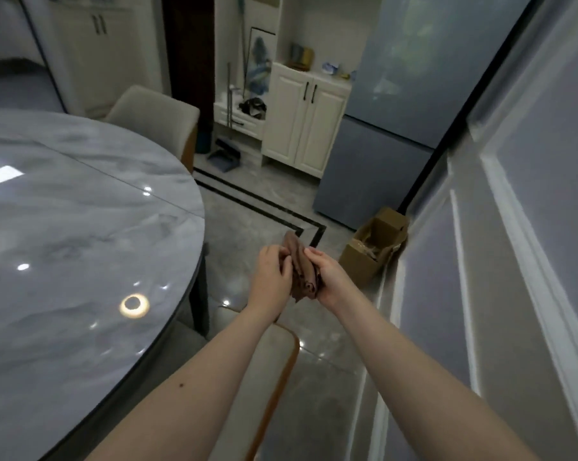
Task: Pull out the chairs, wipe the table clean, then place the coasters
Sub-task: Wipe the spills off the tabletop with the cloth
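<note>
Head view: brown cloth (302, 272) bunched between both hands, off the desk's right edge.

Left hand (270, 272) and right hand (327, 277) curled round the cloth, held over the floor, apart from the marble desk (81, 227). Best folded into a flat pad, then wiped inward from the near edge in overlapping strokes. Chair (154, 118) at the far edge; no coasters visible.
</note>
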`<state>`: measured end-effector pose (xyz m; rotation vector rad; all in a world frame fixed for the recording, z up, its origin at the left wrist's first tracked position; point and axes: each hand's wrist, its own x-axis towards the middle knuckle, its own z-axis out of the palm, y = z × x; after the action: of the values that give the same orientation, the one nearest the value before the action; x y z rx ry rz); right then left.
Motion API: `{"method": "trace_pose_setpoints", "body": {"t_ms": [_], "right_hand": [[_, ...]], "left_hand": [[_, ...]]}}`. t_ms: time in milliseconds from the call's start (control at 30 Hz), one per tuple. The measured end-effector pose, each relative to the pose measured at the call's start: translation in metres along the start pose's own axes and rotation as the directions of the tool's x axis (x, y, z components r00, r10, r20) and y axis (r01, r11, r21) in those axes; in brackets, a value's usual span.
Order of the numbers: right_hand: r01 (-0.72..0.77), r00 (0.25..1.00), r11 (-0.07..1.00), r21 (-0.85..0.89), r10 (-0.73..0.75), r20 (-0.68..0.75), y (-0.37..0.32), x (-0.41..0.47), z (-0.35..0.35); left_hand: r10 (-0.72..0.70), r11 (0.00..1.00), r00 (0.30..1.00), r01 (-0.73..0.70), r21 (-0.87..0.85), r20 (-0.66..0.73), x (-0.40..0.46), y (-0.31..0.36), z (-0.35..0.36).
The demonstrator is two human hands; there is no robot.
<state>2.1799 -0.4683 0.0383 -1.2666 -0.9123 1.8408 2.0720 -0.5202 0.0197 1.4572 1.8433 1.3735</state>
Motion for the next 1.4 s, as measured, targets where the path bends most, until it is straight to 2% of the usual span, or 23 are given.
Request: {"method": "trace_pose_setpoints", "body": {"t_ms": [133,267,633,833,1000,1167,1300,1400], "right_hand": [[-0.074,0.981,0.996,-0.041,0.080,0.174,-0.011,0.037,0.048],[-0.086,0.947,0.991,-0.100,0.112,0.301,-0.004,0.073,0.099],[-0.164,0.865,0.974,-0.159,0.219,0.451,-0.015,0.162,0.143],[-0.193,0.839,0.970,-0.150,0.242,0.488,-0.052,0.246,0.135],[-0.167,0.848,0.978,-0.126,0.208,0.487,-0.098,0.314,0.107],[-0.152,0.886,0.984,-0.098,0.179,0.428,-0.154,0.382,0.080],[-0.137,0.917,0.987,-0.079,0.156,0.367,-0.193,0.451,0.069],[-0.124,0.938,0.989,-0.082,0.144,0.315,-0.218,0.507,0.066]], "left_hand": [[-0.096,0.992,0.979,0.109,0.064,-0.182,0.029,-0.011,-0.029],[-0.126,0.976,0.932,0.178,0.127,-0.341,0.060,-0.035,-0.059],[-0.201,0.933,0.845,0.320,0.167,-0.496,0.126,-0.077,-0.065],[-0.200,0.885,0.794,0.397,0.242,-0.574,0.206,-0.086,-0.020],[-0.268,0.849,0.775,0.471,0.240,-0.572,0.279,-0.076,0.033],[-0.381,0.918,0.869,0.395,-0.020,-0.316,0.354,-0.060,0.071],[-0.446,0.895,0.866,0.432,-0.114,-0.225,0.426,-0.063,0.102],[-0.466,0.884,0.859,0.441,-0.156,-0.213,0.486,-0.075,0.117]]}}
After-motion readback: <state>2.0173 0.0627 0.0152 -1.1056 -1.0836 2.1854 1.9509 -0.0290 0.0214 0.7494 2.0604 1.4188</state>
